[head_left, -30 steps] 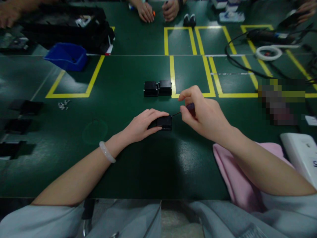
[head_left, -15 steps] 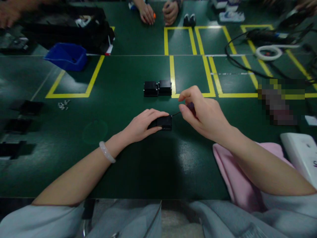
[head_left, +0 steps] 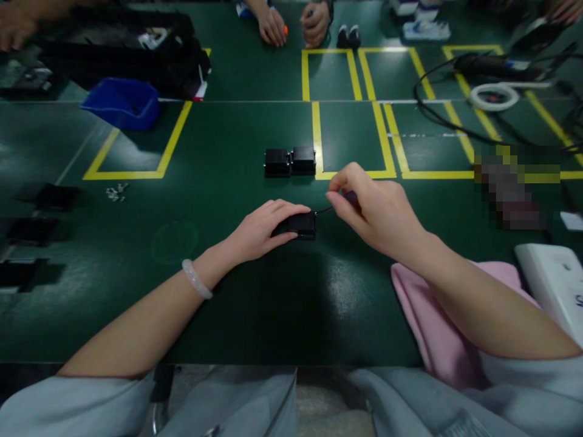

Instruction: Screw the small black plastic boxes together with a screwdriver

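My left hand point(head_left: 264, 227) lies over a small black box point(head_left: 302, 224) on the green mat, fingers curved round it and holding it down. My right hand point(head_left: 371, 206) is closed in a pinch round a small dark-handled screwdriver point(head_left: 350, 196). Its thin shaft points left and its tip meets the box's upper right corner. Two more black boxes point(head_left: 290, 162) sit side by side a little farther away, beside a yellow line.
A blue bin point(head_left: 122, 103) stands at far left, with small screws point(head_left: 116, 192) nearer. Black parts point(head_left: 50, 197) line the left edge. A pink cloth point(head_left: 432, 315) and a white device point(head_left: 553, 285) lie on the right. Cables point(head_left: 437, 115) and another person's hands point(head_left: 291, 23) are at the far side.
My right hand's fingers have curled down and shifted slightly left on the screwdriver. The left hand and the box have stayed in place.
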`<state>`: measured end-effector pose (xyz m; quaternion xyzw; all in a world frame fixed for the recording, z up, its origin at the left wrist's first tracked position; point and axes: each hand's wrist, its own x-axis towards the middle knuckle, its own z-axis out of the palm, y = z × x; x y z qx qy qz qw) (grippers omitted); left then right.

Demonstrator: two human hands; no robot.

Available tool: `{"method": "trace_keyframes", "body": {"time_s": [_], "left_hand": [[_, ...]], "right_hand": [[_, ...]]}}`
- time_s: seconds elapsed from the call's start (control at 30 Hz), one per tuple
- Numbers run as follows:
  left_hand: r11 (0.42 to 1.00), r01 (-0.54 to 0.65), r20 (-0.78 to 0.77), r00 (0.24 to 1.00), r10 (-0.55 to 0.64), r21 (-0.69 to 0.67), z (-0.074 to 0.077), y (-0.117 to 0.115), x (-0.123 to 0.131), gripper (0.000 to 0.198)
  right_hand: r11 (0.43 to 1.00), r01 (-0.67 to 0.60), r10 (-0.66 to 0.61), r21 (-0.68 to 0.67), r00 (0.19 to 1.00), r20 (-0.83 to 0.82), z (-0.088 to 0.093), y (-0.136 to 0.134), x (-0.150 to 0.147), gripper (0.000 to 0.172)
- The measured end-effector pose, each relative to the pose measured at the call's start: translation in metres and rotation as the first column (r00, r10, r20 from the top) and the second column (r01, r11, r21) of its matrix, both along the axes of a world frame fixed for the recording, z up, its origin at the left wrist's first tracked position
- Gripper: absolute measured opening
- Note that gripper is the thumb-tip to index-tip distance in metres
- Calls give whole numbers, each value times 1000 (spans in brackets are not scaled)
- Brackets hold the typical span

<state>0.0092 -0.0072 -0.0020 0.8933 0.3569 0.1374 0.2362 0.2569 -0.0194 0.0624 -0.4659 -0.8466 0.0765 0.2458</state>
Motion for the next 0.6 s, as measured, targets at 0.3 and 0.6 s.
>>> {"method": "trace_keyframes", "body": {"time_s": [0.3, 0.6], "left_hand": [[1000, 2, 3, 1000, -2, -2, 1, 0, 0, 45], [1000, -4, 0, 1000, 4, -4, 0, 0, 0, 44]], "right_hand": [[1000, -7, 7, 14, 1000, -8, 1, 0, 0, 22], [999, 11, -10, 38, 1000, -16, -3, 1, 0, 25]]}}
